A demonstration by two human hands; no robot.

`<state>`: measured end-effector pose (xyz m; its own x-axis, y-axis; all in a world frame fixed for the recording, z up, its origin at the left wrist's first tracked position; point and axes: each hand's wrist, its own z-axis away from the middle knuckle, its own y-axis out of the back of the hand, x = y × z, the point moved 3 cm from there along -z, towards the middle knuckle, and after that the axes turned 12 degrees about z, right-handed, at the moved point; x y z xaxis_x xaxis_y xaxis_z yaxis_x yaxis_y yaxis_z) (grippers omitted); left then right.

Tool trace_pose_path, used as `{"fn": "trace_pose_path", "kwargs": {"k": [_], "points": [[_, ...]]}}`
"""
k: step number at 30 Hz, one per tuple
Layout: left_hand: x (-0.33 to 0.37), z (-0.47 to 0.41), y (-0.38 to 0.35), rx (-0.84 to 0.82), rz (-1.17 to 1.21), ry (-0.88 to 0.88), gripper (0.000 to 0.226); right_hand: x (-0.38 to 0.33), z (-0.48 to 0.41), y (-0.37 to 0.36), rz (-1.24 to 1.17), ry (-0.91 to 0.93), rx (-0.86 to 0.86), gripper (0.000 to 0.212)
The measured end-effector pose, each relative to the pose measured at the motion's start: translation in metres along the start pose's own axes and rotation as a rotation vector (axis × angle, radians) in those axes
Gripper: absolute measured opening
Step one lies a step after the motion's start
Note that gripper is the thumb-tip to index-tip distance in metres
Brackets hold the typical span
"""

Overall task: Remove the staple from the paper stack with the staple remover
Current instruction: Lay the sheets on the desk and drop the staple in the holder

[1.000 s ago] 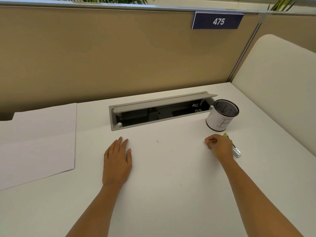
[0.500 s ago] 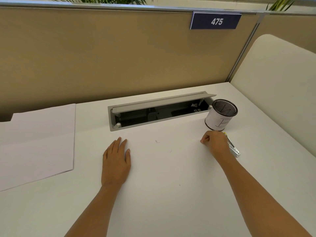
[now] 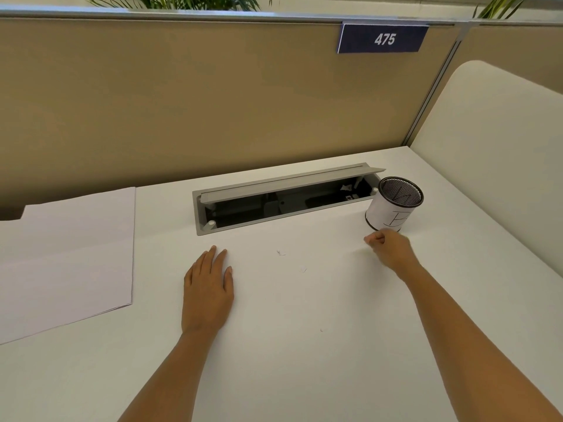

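The white paper stack (image 3: 70, 257) lies flat at the desk's left. My left hand (image 3: 208, 289) rests palm down on the desk, right of the stack and apart from it, holding nothing. My right hand (image 3: 391, 248) is curled into a fist just in front of the pen cup (image 3: 393, 205), thumb and forefinger pinched; nothing shows between them. The staple remover is out of sight, hidden behind that hand. A tiny bent staple (image 3: 280, 253) lies on the desk between my hands, with a second small fleck (image 3: 303, 269) near it.
An open grey cable tray (image 3: 286, 197) is sunk into the desk behind my hands. Tan partition walls close off the back, and a cream panel (image 3: 499, 166) stands on the right. The white desk (image 3: 304, 345) stretches toward me.
My right hand has slid left and slightly away, toward the pen cup, and now covers the staple remover that showed beside it. My left hand has stayed put.
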<state>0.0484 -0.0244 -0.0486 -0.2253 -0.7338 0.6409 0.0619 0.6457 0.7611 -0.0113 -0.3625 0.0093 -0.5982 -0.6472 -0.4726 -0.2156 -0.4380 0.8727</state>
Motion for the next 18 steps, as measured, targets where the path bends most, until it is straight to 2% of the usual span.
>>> {"fn": "trace_pose_path", "kwargs": {"k": [4,6,11,15,18], "points": [[-0.001,0.0,0.0,0.003,-0.007,-0.007,0.045,-0.017,-0.01,0.047,-0.115,0.008,0.305,0.016],[-0.001,0.001,0.0,0.004,-0.018,-0.007,0.045,-0.018,-0.019,0.067,-0.131,-0.025,0.405,0.014],[0.0,0.0,-0.001,0.008,-0.035,-0.018,0.045,-0.007,-0.046,0.081,-0.032,-0.113,0.396,0.012],[-0.001,-0.001,-0.002,0.011,-0.046,-0.02,0.045,-0.006,-0.054,0.08,0.093,-0.074,0.359,0.016],[-0.001,-0.001,-0.001,0.009,-0.045,-0.018,0.045,-0.007,-0.051,0.081,0.076,-0.058,0.396,0.02]]}}
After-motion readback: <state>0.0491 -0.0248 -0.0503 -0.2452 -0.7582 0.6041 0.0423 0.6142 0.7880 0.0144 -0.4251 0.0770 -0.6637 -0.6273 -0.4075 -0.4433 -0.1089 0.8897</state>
